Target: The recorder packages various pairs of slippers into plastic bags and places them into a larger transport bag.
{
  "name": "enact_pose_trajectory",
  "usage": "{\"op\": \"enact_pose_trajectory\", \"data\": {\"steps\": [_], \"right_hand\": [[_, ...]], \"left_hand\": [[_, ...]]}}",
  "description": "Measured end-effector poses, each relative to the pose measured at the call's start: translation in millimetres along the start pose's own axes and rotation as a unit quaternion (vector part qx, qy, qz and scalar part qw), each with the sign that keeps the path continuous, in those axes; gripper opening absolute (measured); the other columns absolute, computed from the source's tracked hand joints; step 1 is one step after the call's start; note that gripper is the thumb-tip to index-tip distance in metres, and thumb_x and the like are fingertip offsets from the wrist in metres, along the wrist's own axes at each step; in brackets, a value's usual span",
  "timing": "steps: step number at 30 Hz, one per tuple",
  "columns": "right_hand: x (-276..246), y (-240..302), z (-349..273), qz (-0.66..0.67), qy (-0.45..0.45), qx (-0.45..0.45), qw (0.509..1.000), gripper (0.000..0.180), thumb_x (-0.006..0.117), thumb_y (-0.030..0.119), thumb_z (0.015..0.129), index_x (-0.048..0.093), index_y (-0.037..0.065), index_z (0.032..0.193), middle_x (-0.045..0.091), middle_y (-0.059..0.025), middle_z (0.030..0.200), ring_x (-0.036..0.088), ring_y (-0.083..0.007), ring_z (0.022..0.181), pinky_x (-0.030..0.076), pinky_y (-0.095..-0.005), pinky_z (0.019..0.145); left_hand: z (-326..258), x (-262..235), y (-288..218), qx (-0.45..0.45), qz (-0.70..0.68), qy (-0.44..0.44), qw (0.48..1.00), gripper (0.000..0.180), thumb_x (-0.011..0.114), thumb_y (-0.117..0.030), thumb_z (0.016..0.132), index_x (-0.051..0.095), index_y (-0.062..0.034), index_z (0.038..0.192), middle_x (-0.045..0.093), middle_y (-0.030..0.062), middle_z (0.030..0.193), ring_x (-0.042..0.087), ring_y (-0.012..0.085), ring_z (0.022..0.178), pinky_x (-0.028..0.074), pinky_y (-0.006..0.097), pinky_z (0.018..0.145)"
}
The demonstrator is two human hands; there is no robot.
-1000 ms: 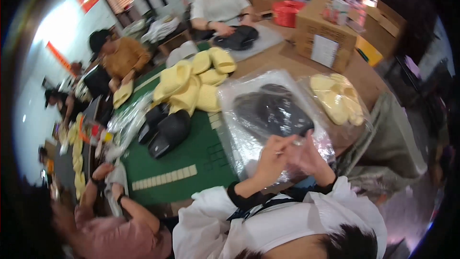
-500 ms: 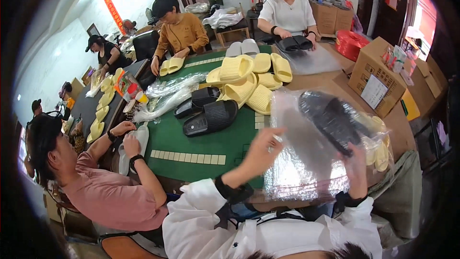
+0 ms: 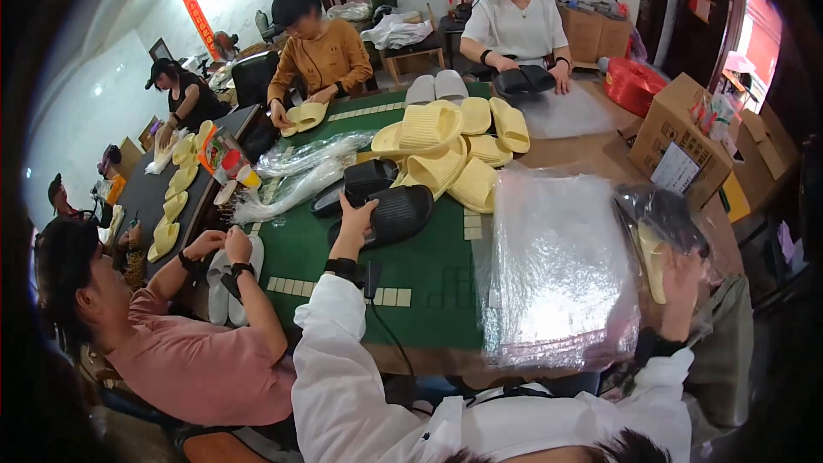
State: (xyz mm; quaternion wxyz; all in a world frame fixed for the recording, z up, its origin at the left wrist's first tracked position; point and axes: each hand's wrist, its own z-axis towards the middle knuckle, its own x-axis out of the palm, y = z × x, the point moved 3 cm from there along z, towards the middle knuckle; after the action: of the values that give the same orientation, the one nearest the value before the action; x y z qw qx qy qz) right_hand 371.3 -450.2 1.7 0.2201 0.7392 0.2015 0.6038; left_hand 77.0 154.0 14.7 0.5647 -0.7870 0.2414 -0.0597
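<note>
My left hand (image 3: 355, 216) reaches forward over the green table mat (image 3: 429, 279), fingers spread on the heel end of a black slipper (image 3: 401, 213). A second black slipper (image 3: 364, 180) lies just behind it. My right hand (image 3: 679, 279) is off to the right and grips a clear bag with black slippers inside (image 3: 660, 227), held beyond the table's right edge. A flat stack of clear plastic bags (image 3: 557, 266) lies between my two hands. A pile of yellow slippers (image 3: 450, 146) sits behind the black ones.
A person in a pink shirt (image 3: 197, 360) sits close at my left, handling white slippers. Other people work at the far side and the left table. Loose plastic bags (image 3: 300, 171) lie left of the slippers. A cardboard box (image 3: 686, 150) and a red basket (image 3: 634, 84) stand at the right.
My right hand has carried the bagged black slippers from over the bag stack out to the right. My left hand let go of the bag and reached to the loose black slipper.
</note>
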Motion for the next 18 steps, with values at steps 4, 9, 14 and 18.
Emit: {"op": "enact_pose_trajectory", "data": {"steps": [4,9,14,18], "right_hand": [[36.7,-41.8,-97.2,-0.051,-0.047,0.063,0.996,0.045,0.048,0.025,0.089,0.033,0.006,0.126,0.035,-0.0165,0.128,0.039,-0.0286,0.113,0.037,-0.0403,0.097],[43.4,-92.8,-167.3,-0.432,0.27,0.175,0.842,0.033,0.047,0.014,0.088,0.045,0.005,0.119,0.051,-0.0099,0.116,0.051,-0.0179,0.104,0.04,-0.0317,0.087],[70.9,-111.8,-202.4,-0.696,0.546,-0.087,0.457,0.047,0.06,0.02,0.082,0.045,0.008,0.124,0.045,-0.0164,0.127,0.043,-0.0326,0.116,0.035,-0.0396,0.096],[57.4,-130.0,-213.3,-0.727,0.585,-0.113,0.341,0.051,0.059,0.031,0.082,0.044,0.009,0.126,0.043,-0.017,0.128,0.041,-0.035,0.118,0.035,-0.0422,0.096]], "left_hand": [[29.8,6.9,12.9,0.006,-0.046,0.019,0.999,0.109,0.071,-0.01,0.071,-0.011,-0.023,0.141,0.04,0.0193,0.128,0.054,0.0327,0.098,0.047,0.046,0.072],[51.9,23.4,-6.6,-0.033,-0.203,-0.012,0.979,0.121,0.072,0.007,0.062,-0.017,-0.0196,0.139,0.04,0.0268,0.121,0.057,0.0357,0.091,0.051,0.053,0.072],[71.1,13.4,-8.4,-0.02,-0.219,0.029,0.975,0.102,0.071,0.008,0.064,0.005,-0.0119,0.138,0.044,0.0249,0.115,0.059,0.036,0.089,0.053,0.052,0.068],[79.4,8.6,10.9,0.01,-0.224,0.027,0.974,0.037,0.066,0.002,0.073,0.048,0.0083,0.105,0.059,0.02,0.094,0.062,0.0323,0.079,0.055,0.042,0.068]]}}
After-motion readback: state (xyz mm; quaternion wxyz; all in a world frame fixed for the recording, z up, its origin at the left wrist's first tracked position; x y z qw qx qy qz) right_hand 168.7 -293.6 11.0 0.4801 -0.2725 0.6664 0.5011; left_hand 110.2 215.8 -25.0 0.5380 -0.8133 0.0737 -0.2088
